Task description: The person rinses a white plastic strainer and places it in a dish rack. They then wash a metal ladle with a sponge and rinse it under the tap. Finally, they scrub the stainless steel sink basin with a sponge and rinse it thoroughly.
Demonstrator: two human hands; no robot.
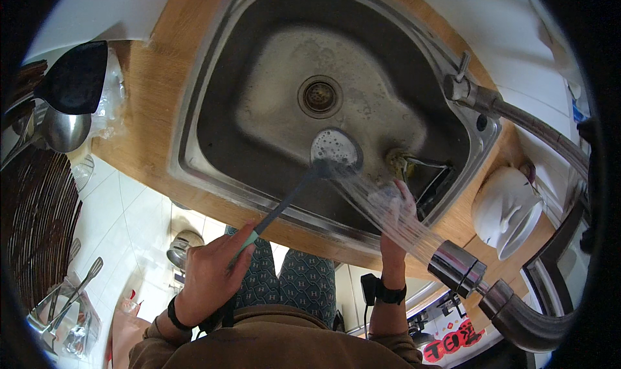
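Note:
My left hand [213, 272] grips the green end of a long-handled ladle [286, 201] with a dark stem. Its round bowl, full of foamy water, lies over the stainless steel sink [271, 78], below the drain. Spray from a chrome faucet head [457, 268] at the lower right streams across to the ladle's neck. Behind this spray, my right hand [398, 218] has its fingers around a pale, sudsy scrubber or cloth [385, 194], blurred by the water. A yellowish scouring pad [400, 161] sits by a wire holder at the sink's right side.
Wood-look countertop [150, 87] borders the sink. At left are a black spatula [75, 80], a metal ladle [67, 130] and a dark slatted mat [41, 218]. A white container [504, 209] stands at right, under the curved faucet hose [538, 126].

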